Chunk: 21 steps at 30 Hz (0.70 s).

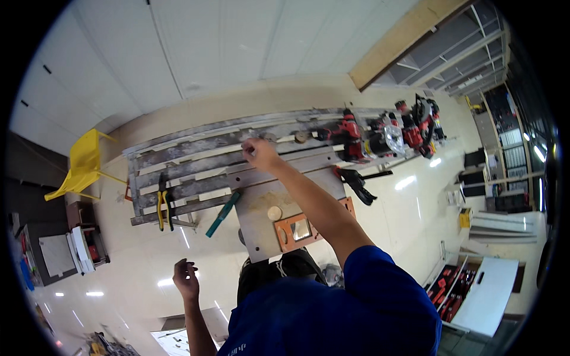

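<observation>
My right hand (259, 153) reaches out over the slatted metal bench (184, 145). Its fingers are bent together, and what they hold, if anything, is too small to make out. Just beyond it lies a small round piece (270, 137). Low on the left, away from the bench, my left hand (186, 279) hangs with fingers loosely curled and apart, nothing visible in it. Between my arms a grey board (252, 207) with holes near its corners carries a pale wooden disc (274, 213) and an orange-brown template plate (288, 233) with cut-outs, partly behind my right forearm.
Yellow-handled pliers (163, 207) and a green bar-shaped tool (224, 213) lie left of the board. A black clamp (358, 183) juts out at its right. Red cordless drill (352, 133), circular saw (423, 121) and another round piece (301, 137) sit farther along. A yellow chair (86, 163) stands left.
</observation>
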Motion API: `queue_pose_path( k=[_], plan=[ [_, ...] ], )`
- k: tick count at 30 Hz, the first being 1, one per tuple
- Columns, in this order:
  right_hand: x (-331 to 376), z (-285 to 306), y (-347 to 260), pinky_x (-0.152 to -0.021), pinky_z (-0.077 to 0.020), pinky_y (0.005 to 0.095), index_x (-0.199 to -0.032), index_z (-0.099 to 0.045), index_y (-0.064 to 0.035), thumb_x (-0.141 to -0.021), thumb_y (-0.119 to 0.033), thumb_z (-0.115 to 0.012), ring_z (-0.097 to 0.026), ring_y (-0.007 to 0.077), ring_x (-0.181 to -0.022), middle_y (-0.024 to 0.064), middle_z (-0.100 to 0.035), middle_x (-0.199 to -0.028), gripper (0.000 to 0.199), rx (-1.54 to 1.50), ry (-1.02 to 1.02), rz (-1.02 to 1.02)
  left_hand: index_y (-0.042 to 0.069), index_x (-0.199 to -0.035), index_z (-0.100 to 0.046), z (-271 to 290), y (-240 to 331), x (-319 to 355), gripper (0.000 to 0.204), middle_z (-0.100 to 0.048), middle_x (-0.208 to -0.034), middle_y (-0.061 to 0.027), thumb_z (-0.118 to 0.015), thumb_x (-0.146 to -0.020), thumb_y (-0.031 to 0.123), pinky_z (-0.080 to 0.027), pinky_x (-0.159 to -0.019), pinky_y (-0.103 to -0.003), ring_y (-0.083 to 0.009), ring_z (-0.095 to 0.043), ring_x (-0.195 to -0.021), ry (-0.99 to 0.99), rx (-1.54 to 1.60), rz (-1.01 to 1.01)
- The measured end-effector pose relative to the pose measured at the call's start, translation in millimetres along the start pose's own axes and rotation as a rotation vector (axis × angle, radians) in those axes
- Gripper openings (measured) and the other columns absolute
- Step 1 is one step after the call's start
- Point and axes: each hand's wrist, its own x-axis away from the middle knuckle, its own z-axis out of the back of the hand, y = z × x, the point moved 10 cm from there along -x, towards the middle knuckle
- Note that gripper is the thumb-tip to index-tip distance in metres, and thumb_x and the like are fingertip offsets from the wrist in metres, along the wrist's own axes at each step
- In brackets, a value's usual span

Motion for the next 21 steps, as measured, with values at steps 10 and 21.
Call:
queue_pose_path(
  k=[10, 21],
  plan=[
    [108.0, 128.7, 51.7, -0.07, -0.0551, 0.0334, -0.091, -0.068, -0.001, -0.076, -0.011, -0.074, -0.07, 0.024, -0.074, 0.0129, -0.07, -0.083, 0.019, 0.244, -0.058, -0.259, -0.001, -0.115, -0.056, 14.0, -71.1, 30.7, 0.021, -0.067, -0.089, -0.01, -0.052, -0.095, 0.003, -0.048, -0.053, -0.023, -0.0132, -0.064, -0.065, -0.008, 0.039, 0.15],
    [113.0, 101.4, 62.0, -0.078, -0.0528, 0.0444, -0.092, -0.068, -0.0057, -0.081, -0.019, -0.071, -0.066, 0.035, -0.087, 0.0153, -0.069, -0.089, 0.018, 0.462, -0.248, -0.139, -0.001, -0.114, -0.057, -15.9, -83.3, 38.6, 0.021, -0.068, -0.087, -0.0108, -0.054, -0.093, 0.003, -0.05, -0.051, -0.024, -0.0152, -0.066, -0.064, -0.064, -0.003, 0.178]
  ],
)
